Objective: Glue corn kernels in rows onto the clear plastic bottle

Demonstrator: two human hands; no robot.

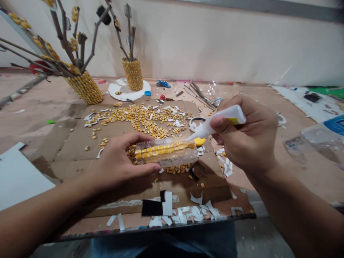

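Observation:
My left hand grips the left end of a clear plastic cylinder lying on its side, thumb in front and fingers behind. Two rows of yellow corn kernels run along its upper face. In my right hand is a white glue bottle with a yellow label, tilted down to the left. Its nozzle tip meets or nearly meets the cylinder beside the kernel rows; I cannot tell which. Loose corn kernels are heaped behind the cylinder on a flat cardboard sheet.
Behind stand two kernel-covered pots holding branches, the smaller pot on a white disc. Twigs lie at the back. Paper scraps line the front edge. A clear plastic bottle lies at right, white sheet at left.

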